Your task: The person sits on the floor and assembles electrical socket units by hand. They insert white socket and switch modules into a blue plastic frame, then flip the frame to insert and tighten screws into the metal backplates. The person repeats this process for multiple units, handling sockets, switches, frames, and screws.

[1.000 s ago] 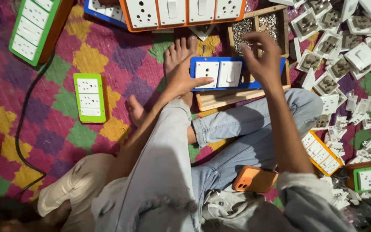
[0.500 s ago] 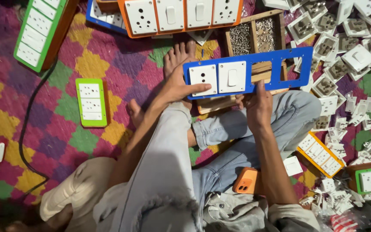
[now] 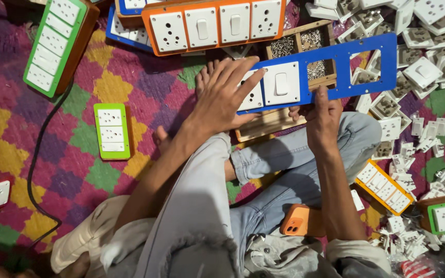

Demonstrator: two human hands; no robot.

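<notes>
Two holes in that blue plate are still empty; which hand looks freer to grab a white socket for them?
Probably the right hand: it grips the blue plate nearest the loose white sockets, while the left hand lies flat over fitted parts.

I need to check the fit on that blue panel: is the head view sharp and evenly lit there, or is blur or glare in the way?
Head view: the blue panel is sharp and evenly lit, with no glare on its white switch; the left hand covers most of the socket beside it; the right hand grips the lower edge; only the frame's corners look slightly soft and dim.
</notes>
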